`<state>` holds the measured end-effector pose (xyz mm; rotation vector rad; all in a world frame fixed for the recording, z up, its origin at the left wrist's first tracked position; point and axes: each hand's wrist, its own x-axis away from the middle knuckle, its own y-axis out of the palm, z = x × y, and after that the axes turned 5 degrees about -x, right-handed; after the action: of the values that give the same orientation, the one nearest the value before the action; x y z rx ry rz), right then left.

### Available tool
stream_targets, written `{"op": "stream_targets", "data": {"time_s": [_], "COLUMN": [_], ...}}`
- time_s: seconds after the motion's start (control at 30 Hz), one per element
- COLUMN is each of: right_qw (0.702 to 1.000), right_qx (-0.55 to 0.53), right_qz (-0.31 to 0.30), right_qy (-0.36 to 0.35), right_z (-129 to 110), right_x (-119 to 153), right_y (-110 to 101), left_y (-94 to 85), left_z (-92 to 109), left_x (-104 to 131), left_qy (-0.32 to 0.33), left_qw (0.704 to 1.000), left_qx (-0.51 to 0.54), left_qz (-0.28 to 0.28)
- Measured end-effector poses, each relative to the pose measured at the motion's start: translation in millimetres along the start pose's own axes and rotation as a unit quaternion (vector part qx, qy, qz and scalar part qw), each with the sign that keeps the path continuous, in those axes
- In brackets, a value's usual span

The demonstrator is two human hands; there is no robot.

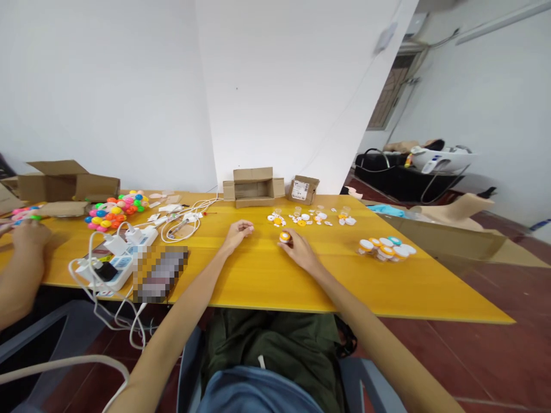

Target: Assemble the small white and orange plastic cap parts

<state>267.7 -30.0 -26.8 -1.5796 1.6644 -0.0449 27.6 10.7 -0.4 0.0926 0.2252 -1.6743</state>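
Observation:
My right hand (297, 250) grips a small round container with an orange and white lid (284, 236), just above the yellow table. To its left my left hand (238, 234) is raised with its fingers curled together. Whether something small sits between those fingertips I cannot make out. Beyond my hands lie loose orange and white lid parts (302, 223) and small white pieces, with a few clear cups (345, 211) among them. On the right stands a cluster of similar lidded containers (387, 249), mostly white and orange, one teal.
An open cardboard box (253, 189) and a smaller box (303, 190) stand against the wall. On the left are a power strip (124, 264) with cables, a blurred phone (162, 274) and colourful balls (112, 212). Another person's hand (31, 234) works at far left.

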Motion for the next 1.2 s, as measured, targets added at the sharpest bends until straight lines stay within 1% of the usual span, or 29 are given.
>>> {"op": "stream_targets", "data": {"time_s": [0.07, 0.2, 0.33, 0.4, 0.47, 0.53, 0.6, 0.67, 0.77, 0.83, 0.9, 1.0, 1.07, 1.13, 1.2], "right_qw": [0.999, 0.99, 0.973, 0.965, 0.958, 0.951, 0.943, 0.936, 0.938, 0.946, 0.957, 0.975, 0.986, 0.993, 0.996], "right_qx": [0.04, 0.123, 0.199, 0.229, 0.252, 0.267, 0.279, 0.286, 0.271, 0.243, 0.206, 0.147, 0.114, 0.089, 0.079], "right_qz": [0.022, 0.065, 0.104, 0.117, 0.134, 0.153, 0.178, 0.198, 0.188, 0.168, 0.152, 0.119, 0.09, 0.06, 0.04], "right_qy": [0.019, 0.035, 0.047, 0.049, 0.037, 0.017, -0.015, -0.058, -0.11, -0.132, -0.138, -0.115, -0.084, -0.052, -0.018], "right_z": [12, 37, 60, 69, 75, 76, 73, 64, 47, 36, 29, 27, 29, 33, 38], "right_x": [8, 22, 34, 38, 41, 43, 43, 40, 29, 15, -3, -36, -57, -76, -90], "right_y": [-18, -52, -78, -87, -92, -94, -94, -92, -83, -72, -55, -24, -5, 10, 21], "left_y": [0.8, 2.1, 3.6, 4.4, 5.1, 5.8, 6.4, 6.7, 6.6, 6.4, 6.2, 6.2, 6.2, 6.1, 6.0], "left_z": [0, 0, 3, 5, 6, 7, 6, 5, 3, 2, 1, 0, -1, -1, -2], "left_x": [0, 1, 2, 3, 4, 4, 4, 4, 4, 3, 2, 1, 0, 0, -1], "left_qy": [0.0, 0.009, 0.013, 0.011, 0.01, 0.01, 0.012, 0.013, 0.014, 0.016, 0.016, 0.013, 0.013, 0.014, 0.012], "left_qw": [1.0, 1.0, 1.0, 1.0, 1.0, 1.0, 0.999, 0.999, 0.999, 0.999, 0.999, 0.999, 0.999, 0.999, 0.999], "left_qx": [-0.005, -0.012, -0.016, -0.019, -0.023, -0.028, -0.031, -0.032, -0.031, -0.03, -0.031, -0.034, -0.036, -0.036, -0.034], "left_qz": [-0.003, -0.009, -0.009, -0.007, -0.007, -0.006, -0.003, 0.0, 0.0, 0.0, 0.0, 0.002, 0.002, 0.001, 0.001]}}
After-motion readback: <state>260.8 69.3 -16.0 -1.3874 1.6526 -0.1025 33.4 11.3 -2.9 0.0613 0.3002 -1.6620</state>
